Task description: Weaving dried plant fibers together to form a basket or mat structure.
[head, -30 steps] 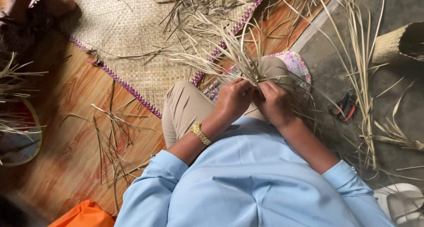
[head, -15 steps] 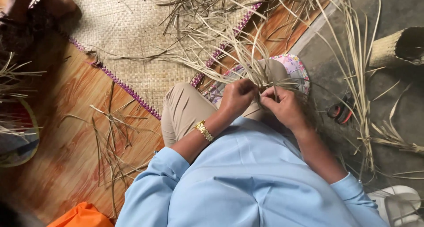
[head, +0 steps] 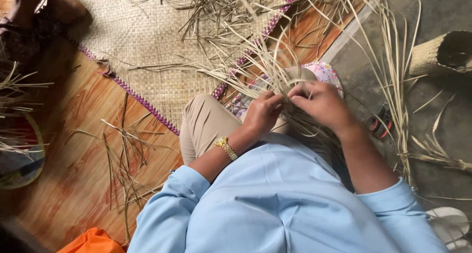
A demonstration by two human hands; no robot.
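My left hand (head: 263, 113) and right hand (head: 322, 103) meet over my knee, both pinching dried straw strips (head: 275, 78) w/ fingertips close together, prob. to keep the crossing tight where the strands fan up and away. Gold bracelet (head: 226, 148) sits on my left wrist. Strips lie right at my fingers, resting on a flowered cloth (head: 327, 72). Beyond: woven mat (head: 147, 51) w/ purple edging on the wood floor (head: 73, 174), loose straw scattered, a woven basket (head: 442, 54) far right.

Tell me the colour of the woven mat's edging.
Purple, on the woven mat's edging; head view shows it best.
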